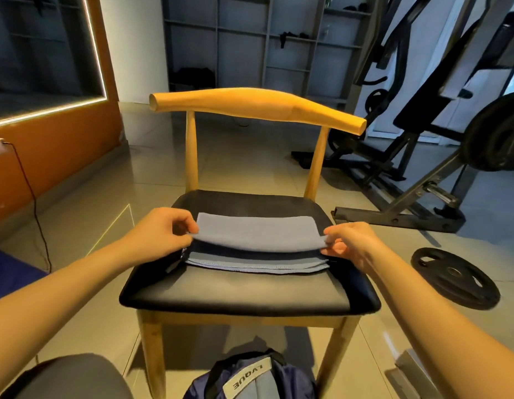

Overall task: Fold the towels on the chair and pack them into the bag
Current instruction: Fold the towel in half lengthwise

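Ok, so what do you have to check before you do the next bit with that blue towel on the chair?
1. The left hand pinches the left end of the grey-blue cloth towel: ok.
2. The right hand pinches the towel's right end: ok.
3. The towel lies fully on the black padded seat of the wooden chair, nothing hanging off: ok.
4. Edges line up: not ok, the stitched lower layers stick out in front of the top fold.
5. The navy backpack with a grey label sits on the floor just in front of the chair: ok.
6. Backpack is open: cannot tell.
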Available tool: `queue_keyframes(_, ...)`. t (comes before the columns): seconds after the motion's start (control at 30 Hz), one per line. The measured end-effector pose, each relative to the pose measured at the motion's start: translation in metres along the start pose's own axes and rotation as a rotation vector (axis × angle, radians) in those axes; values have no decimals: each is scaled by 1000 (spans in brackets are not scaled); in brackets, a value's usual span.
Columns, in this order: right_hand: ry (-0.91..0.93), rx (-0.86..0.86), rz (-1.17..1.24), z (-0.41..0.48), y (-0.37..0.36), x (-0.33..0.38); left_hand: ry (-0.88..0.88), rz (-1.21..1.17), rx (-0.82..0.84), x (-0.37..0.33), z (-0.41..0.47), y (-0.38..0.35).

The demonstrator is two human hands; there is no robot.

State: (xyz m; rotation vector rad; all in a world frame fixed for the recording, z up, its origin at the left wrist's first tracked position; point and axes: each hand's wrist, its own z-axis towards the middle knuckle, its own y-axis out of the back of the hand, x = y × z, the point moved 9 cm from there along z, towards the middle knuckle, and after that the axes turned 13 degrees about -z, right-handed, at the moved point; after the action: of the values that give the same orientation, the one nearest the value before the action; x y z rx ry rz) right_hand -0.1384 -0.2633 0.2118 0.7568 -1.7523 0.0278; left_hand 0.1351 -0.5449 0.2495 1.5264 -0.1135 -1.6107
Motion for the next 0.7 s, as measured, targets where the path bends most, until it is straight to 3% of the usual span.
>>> queue_keyframes(0.47, 136, 9, -271, -20, -1, -24, 24, 21, 1, 25, -22, -9)
queue_keyframes(0.7, 239, -20, -576, -16, -9, -15, -69, 272, 128, 19, -31, -21)
